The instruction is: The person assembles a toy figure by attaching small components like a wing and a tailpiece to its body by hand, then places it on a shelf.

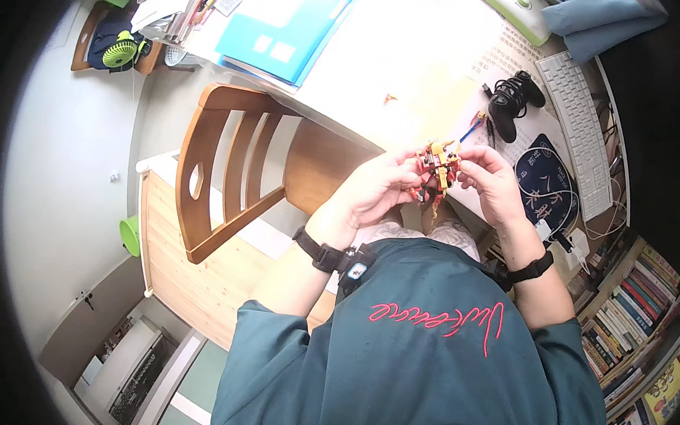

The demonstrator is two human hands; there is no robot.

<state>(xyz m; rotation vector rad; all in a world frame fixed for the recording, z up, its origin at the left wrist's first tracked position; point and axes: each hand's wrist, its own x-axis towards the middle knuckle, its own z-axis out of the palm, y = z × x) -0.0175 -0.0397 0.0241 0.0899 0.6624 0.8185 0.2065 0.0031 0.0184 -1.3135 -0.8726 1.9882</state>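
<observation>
A small red and gold toy figure (439, 165), seemingly built of plastic parts, is held just past the desk's near edge. On its left side, the fingers of my left hand (380, 185) are closed around it. My right hand (491, 180) pinches its right side between thumb and fingertips. Which part each fingertip presses is too small to make out. Beyond my right hand lies a thin blue rod with a red and yellow end (478, 121). A tiny orange-red piece (390, 99) rests on the bright desktop farther off.
A black game controller (510, 106) with its cable wrapped round it lies right of the blue rod. Past it are a white keyboard (575, 126) and a dark mat (546, 178). Blue folders (289, 26) cover the desk's far left. A wooden chair (241, 171) stands at left.
</observation>
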